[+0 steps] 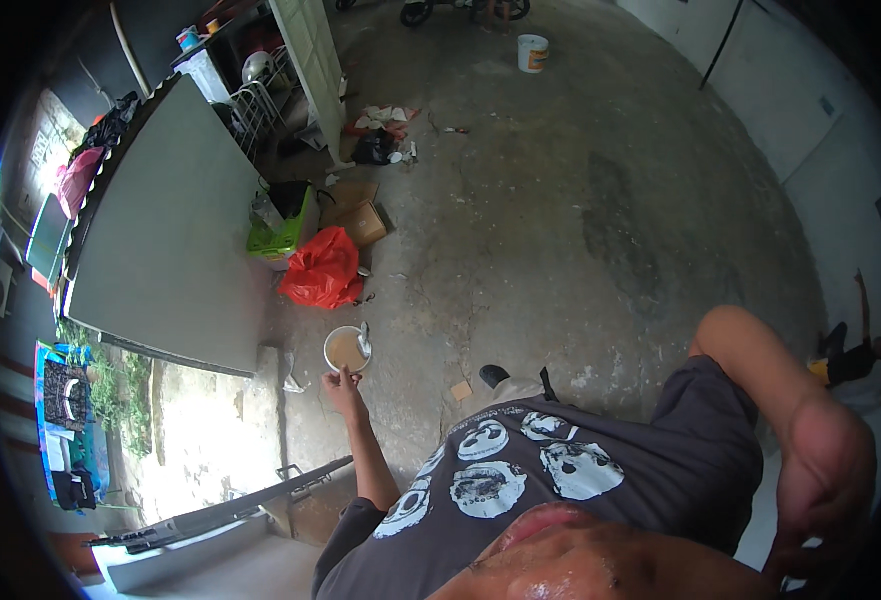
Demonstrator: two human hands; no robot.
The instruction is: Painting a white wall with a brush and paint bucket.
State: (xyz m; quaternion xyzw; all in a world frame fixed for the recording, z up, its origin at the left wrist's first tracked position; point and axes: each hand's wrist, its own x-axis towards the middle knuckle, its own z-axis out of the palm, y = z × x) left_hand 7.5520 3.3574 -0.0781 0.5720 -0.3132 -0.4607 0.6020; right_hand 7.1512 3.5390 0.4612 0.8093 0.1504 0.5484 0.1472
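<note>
My left hand [344, 388] is closed on the near rim of a round white tub [333, 351], out in front of my left side. Inside it lies a smooth light-brown, liquid-looking content [345, 348]. A whitish tool with a grey handle [365, 338] leans against the tub's right side; its exact kind is too small to tell. My right arm is bent and raised at the right edge, with my right hand [826, 480] close to the camera near the lower right corner. Its fingers are mostly hidden, so whether it holds anything cannot be made out.
Past the tub lie a red plastic bag [323, 268], a green crate [283, 238] and a cardboard box [363, 222]. A white bucket [533, 54] stands farther off on the concrete floor [521, 200]. A large pale panel [166, 230] rises at left. Another person [851, 362] is at far right.
</note>
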